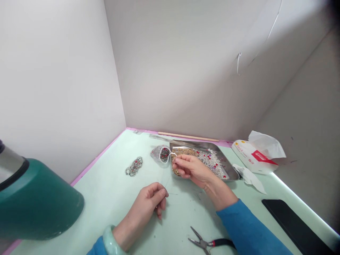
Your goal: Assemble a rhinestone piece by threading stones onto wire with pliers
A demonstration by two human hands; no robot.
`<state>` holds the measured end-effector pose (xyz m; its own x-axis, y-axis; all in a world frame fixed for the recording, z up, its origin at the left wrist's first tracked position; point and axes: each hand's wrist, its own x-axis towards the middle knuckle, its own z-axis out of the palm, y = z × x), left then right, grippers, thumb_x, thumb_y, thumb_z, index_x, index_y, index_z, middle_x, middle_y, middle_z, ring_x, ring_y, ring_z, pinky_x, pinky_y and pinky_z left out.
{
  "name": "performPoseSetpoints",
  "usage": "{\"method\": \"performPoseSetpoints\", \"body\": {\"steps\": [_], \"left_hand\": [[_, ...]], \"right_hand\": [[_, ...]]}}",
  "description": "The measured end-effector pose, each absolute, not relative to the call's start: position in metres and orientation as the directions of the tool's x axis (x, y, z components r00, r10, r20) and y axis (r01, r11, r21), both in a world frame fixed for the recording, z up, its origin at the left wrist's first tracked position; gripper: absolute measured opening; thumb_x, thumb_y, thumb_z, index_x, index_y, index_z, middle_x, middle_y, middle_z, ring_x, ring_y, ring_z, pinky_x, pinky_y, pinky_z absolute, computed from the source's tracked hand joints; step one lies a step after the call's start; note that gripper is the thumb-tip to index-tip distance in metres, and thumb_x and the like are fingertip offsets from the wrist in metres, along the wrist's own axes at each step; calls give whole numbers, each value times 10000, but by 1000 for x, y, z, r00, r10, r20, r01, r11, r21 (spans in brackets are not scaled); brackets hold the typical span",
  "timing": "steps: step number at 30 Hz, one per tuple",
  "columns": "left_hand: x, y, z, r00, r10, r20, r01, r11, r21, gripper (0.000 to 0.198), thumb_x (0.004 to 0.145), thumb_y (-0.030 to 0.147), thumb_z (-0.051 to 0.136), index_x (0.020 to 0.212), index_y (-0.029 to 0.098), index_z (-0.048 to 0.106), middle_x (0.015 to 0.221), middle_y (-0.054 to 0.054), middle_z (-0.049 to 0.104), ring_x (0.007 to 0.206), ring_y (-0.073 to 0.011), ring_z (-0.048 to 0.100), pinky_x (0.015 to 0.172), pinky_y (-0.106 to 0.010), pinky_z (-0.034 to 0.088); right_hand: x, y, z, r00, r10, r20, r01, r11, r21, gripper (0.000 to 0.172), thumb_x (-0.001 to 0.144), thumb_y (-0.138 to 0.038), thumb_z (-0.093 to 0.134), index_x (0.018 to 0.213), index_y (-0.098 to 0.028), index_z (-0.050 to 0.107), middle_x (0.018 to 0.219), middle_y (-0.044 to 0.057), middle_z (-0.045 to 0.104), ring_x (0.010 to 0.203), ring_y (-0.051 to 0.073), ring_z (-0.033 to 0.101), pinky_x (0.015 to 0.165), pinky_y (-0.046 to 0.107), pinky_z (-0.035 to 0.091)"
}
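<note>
Left hand grip pinches a fine strand; right hand pinched closed by bead tray, load unclear. Risk: loose left pinch drops strand.

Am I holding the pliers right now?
No, the pliers lie on the table, apart from your left hand and right hand.

The right hand pinches its thumb and fingers together over the left side of a metal tray of beads. Closer to the desk's front edge, the left hand curls, thumb against forefinger. Pliers lie near the front edge, a wooden stick along the far edge, a tissue pack by the right edge.
</note>
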<state>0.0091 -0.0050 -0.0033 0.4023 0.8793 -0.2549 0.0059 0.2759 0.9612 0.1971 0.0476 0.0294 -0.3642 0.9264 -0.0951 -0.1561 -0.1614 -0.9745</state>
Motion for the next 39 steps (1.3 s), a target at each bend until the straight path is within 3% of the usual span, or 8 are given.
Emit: {"method": "performPoseSetpoints", "body": {"steps": [14, 22, 33, 39], "left_hand": [[9, -4, -9, 412, 877, -246, -5, 272, 962, 235, 797, 372, 554, 713, 156, 513, 537, 22, 520, 425, -79, 426, 430, -205, 365], [9, -5, -7, 407, 881, -240, -7, 266, 964, 237, 808, 370, 539, 718, 152, 510, 554, 16, 529, 439, -77, 433, 449, -203, 373], [9, -4, -3, 398, 897, -191, -28, 220, 975, 243, 827, 375, 528, 738, 149, 521, 623, 3, 539, 516, -89, 457, 525, -219, 385], [7, -4, -3, 457, 875, -160, -117, 238, 964, 170, 806, 299, 568, 863, 140, 550, 681, -6, 553, 577, -100, 481, 589, -235, 401]], "right_hand": [[195, 45, 32, -347, 934, -84, -130, -136, -982, 280, 741, -398, 673, 715, -143, 561, 511, -38, 448, 475, 66, 341, 439, 208, 150], [194, 45, 29, -325, 943, -67, -125, -113, -986, 262, 706, -370, 700, 798, -149, 594, 725, 18, 586, 500, 53, 389, 445, 197, 188], [185, 34, 44, -375, 927, -9, 242, 89, -966, 187, 780, -303, 584, 860, -163, 677, 680, 0, 564, 576, 91, 450, 541, 217, 337], [182, 32, 47, -375, 927, 6, 373, 157, -915, 188, 809, -290, 545, 800, -162, 682, 577, -26, 501, 567, 100, 450, 529, 216, 326]]}}
